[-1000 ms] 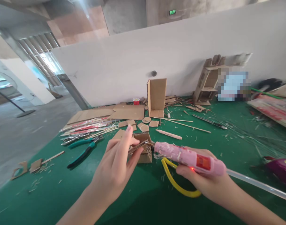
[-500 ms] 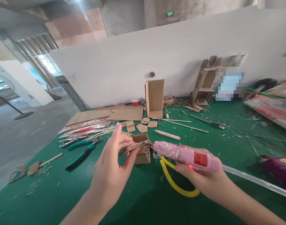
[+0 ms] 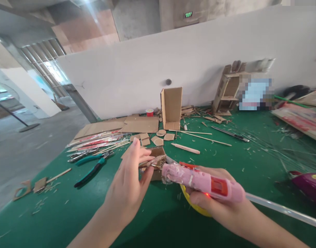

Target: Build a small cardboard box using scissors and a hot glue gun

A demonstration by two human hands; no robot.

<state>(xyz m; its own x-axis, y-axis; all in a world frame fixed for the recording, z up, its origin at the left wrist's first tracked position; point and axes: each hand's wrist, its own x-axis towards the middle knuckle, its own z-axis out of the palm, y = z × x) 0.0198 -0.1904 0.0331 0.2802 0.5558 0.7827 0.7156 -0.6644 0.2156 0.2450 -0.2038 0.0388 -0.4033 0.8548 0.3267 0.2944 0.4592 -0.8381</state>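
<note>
Between the thumb and fingers of my left hand [image 3: 128, 177] is a small cardboard piece [image 3: 155, 160], tilted. My right hand [image 3: 212, 206] is wrapped round a pink hot glue gun [image 3: 199, 179] with a clear glue stick in its back end and a lit red light. Its nozzle points left and meets or nearly meets the cardboard piece by my left fingertips. Just behind stands a small cardboard box [image 3: 158, 175], partly covered by the held piece and the gun. A yellow loop [image 3: 195, 206] hangs under the gun, partly hidden.
Teal-handled pliers [image 3: 92, 168] lie to the left. Beyond the hands are a marker [image 3: 185, 148], thin sticks, cardboard discs and a tall open cardboard box [image 3: 171, 108]. A utility knife [image 3: 230, 133] and a purple tool [image 3: 309, 186] lie to the right.
The glue gun has shifted left and slightly down, its nozzle moving along the cardboard piece towards my left fingertips. My left hand has moved slightly right and still pinches the piece.
</note>
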